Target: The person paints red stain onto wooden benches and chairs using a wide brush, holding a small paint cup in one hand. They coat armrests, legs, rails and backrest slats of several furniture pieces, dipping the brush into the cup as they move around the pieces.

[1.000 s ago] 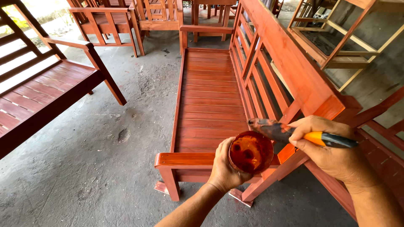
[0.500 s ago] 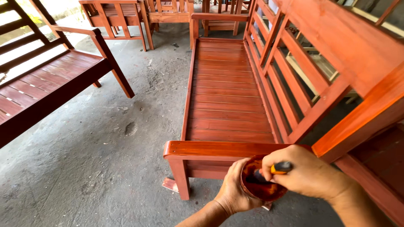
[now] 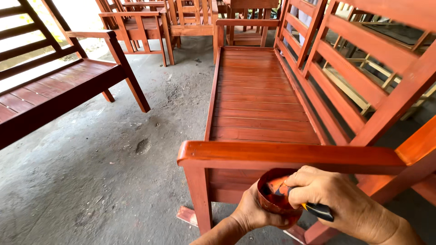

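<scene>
A grey concrete floor [image 3: 91, 181] spreads under rows of red-brown wooden furniture. A long slatted bench [image 3: 259, 100] runs from the centre toward 12 o'clock, its backrest rising along the 2 o'clock side and its glossy near armrest [image 3: 290, 155] crossing the frame just above the hands. A darker bench [image 3: 59, 90] stands at 10 o'clock, well apart, and chairs [image 3: 145, 27] crowd the far edge at 11 to 12 o'clock. Unpainted pale frames [image 3: 363, 77] show behind the backrest at 2 o'clock.

At 6 o'clock, just below the armrest, the left hand [image 3: 247, 211] cups a small round cup [image 3: 277, 199] stained red inside, fingers curled around its wall and base from the left. The right hand [image 3: 336, 199] comes in from 5 o'clock, fingers closed tight around a brush [image 3: 313, 209] with a yellow and black handle. The brush's red-stained head [image 3: 277, 186] is dipped into the cup; the bristles cannot be made out clearly. The two hands sit close together, the right one partly over the cup's rim.
</scene>
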A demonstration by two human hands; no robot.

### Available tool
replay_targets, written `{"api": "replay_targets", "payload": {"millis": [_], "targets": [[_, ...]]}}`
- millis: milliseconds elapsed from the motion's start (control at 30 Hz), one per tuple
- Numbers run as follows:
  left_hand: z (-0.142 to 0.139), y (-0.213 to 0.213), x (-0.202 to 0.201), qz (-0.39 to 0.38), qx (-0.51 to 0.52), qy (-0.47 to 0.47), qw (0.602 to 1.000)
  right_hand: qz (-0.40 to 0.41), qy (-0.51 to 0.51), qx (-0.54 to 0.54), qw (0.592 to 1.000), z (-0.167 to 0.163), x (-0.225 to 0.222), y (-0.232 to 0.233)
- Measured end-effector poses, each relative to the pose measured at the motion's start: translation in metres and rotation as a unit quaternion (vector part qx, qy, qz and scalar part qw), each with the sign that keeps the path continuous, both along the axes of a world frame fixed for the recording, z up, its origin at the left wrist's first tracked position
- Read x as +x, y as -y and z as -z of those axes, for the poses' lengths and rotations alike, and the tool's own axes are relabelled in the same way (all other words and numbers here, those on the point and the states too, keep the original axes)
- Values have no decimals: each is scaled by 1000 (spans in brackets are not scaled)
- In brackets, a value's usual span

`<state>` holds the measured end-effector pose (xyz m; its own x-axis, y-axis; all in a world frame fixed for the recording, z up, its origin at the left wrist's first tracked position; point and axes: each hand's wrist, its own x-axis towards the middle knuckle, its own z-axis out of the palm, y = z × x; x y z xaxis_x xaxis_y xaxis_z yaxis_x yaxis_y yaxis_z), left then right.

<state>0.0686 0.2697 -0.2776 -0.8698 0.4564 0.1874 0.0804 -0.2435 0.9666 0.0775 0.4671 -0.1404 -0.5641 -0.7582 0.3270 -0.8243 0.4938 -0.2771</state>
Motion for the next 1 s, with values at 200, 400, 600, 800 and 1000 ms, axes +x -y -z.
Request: {"api": "replay_targets", "payload": {"millis": [200, 400, 600, 800, 1000], "targets": [[99, 11, -27, -56, 16, -46, 997, -27, -63, -62, 996, 106, -1, 3], [120, 18, -26, -62, 47, -121, 990, 4, -53, -88, 995, 139, -7, -4], [106, 12, -27, -69, -3, -55, 996, -7, -14, -110, 994, 139, -29, -25], [107, 13, -17, -105, 7, -48, 993, -58, -74, -70, 993, 143, -39, -21], [111, 42, 13, -147, 73, -22, 986, -155, -68, -139, 976, 157, -41, 19]]}}
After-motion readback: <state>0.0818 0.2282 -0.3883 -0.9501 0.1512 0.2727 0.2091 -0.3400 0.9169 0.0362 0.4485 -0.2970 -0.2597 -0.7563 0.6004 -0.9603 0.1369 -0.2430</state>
